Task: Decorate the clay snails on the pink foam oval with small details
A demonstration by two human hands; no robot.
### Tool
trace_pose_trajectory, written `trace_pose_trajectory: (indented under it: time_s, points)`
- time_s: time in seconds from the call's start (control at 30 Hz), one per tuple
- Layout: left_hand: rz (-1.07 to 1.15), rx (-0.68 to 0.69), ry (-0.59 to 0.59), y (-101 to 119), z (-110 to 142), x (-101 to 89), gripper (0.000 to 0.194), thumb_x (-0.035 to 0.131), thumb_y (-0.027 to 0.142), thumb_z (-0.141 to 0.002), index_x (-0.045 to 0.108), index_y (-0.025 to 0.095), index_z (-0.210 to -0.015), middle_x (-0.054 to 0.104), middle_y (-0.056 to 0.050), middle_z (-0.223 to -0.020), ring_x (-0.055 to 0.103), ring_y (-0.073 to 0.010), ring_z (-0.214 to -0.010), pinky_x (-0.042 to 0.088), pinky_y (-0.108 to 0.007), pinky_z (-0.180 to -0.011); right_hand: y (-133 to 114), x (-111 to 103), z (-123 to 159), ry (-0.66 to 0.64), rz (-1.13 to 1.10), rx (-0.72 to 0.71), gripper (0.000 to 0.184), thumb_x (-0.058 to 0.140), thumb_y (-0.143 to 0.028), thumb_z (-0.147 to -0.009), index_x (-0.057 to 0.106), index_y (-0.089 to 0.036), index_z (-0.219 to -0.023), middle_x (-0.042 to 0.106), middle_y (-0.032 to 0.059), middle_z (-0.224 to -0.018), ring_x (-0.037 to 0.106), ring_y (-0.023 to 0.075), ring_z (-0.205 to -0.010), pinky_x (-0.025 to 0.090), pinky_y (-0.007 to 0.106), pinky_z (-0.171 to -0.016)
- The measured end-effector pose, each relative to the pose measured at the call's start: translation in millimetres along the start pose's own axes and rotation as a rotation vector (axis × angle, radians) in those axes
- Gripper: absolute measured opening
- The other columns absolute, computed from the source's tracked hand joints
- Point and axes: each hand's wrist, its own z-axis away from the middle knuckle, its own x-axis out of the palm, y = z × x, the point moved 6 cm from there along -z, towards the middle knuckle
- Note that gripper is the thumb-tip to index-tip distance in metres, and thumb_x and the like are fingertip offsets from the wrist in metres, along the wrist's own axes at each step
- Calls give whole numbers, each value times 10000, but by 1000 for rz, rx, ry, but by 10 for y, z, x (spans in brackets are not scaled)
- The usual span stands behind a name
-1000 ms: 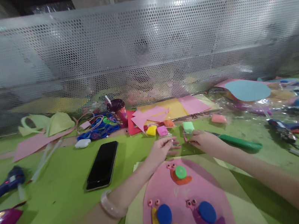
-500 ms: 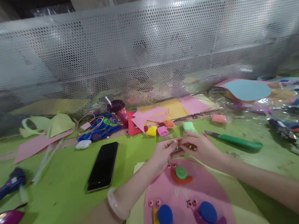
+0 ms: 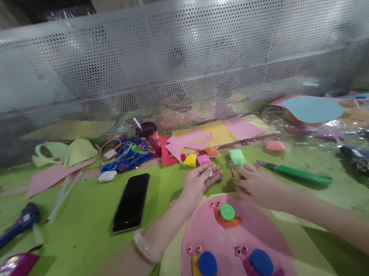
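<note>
My left hand (image 3: 199, 183) is raised over the top edge of a pink paper oval (image 3: 218, 240), its fingers pinched about a small piece of light green clay (image 3: 211, 174). To the right, my right hand (image 3: 254, 184) hovers apart from it, fingers loosely spread with nothing visible in them. Three clay snails lie on the oval: an orange one with a green round shell (image 3: 227, 212), a yellow one with a blue shell (image 3: 208, 265), and a purple one with a blue shell (image 3: 262, 263). Thin green marks (image 3: 228, 236) show between them.
A black phone (image 3: 131, 202) lies left of my hands, a green-handled knife (image 3: 298, 173) right. Behind are clay packets (image 3: 236, 157), a purple cup with straw (image 3: 149, 139) and paper scraps (image 3: 188, 142). Glue guns (image 3: 10, 231) lie at both sides. A perforated metal screen (image 3: 173, 65) stands behind.
My hands have drawn apart from each other, having been together at the fingertips. The green clay piece now shows at my left fingers. The view has shifted slightly.
</note>
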Motion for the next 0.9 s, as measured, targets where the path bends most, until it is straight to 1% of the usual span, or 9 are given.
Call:
trace_pose_trajectory:
  time_s: [0.1,0.27,0.33,0.43,0.53,0.6,0.7,0.8,0.9]
  points:
    - [-20,1,-2,9,0,-11,135,495,49,-845,617,89,-886,686,-120,-947,676,-181,-829,503,-353,-894,-117,74,41,-60,143,-71,175,529,-209,-835,683,-177,-912,604,108,-823,487,228,-793,402,383,-746]
    - [-75,-33,-13,0,15,13,144,507,60,-838,625,83,-918,691,-124,-893,678,-184,-780,520,-366,-845,-189,36,52,-103,177,-28,215,514,-226,-839,656,-135,-973,611,122,-867,510,234,-797,413,366,-704]
    - [-94,-42,-16,-10,19,16,147,508,69,-841,626,87,-928,693,-119,-880,678,-180,-770,523,-357,-830,-205,25,31,-131,194,-11,205,485,-218,-847,653,-136,-932,609,134,-928,514,232,-812,415,361,-694]
    - [-123,-51,-16,-26,15,5,151,510,83,-846,622,91,-946,695,-113,-880,679,-180,-762,529,-341,-801,-240,8,19,-158,226,-39,203,449,-182,-846,649,-167,-817,603,129,-999,511,231,-837,409,363,-699]
    - [-145,-55,-17,-29,11,-3,157,506,91,-851,617,93,-961,696,-109,-881,679,-177,-758,531,-326,-782,-283,24,63,-216,261,-106,189,476,-138,-809,656,-194,-794,618,99,-931,504,239,-811,400,368,-672]
    - [-157,-59,-20,-25,13,2,157,509,98,-852,616,91,-966,696,-108,-881,679,-175,-746,534,-322,-769,-296,29,87,-213,270,-109,191,494,-123,-790,665,-204,-814,620,90,-885,499,236,-788,396,367,-663]
    - [-175,-68,-23,-24,20,14,168,504,95,-853,611,95,-982,696,-107,-896,679,-171,-726,539,-315,-738,-277,23,66,-131,230,-33,208,461,-166,-830,666,-189,-853,607,109,-902,499,221,-792,400,357,-678]
    - [-186,-74,-26,-27,23,18,178,489,91,-859,606,102,-993,695,-102,-908,681,-164,-717,540,-298,-716,-230,67,24,-115,196,41,257,439,-246,-874,651,-158,-990,593,121,-879,504,228,-815,407,357,-688]
    - [-192,-70,-34,-27,24,14,176,486,93,-860,609,104,-987,695,-98,-905,679,-158,-705,541,-292,-710,-177,70,25,-117,197,69,301,465,-294,-879,617,-166,-1107,582,109,-845,508,243,-820,408,386,-719]
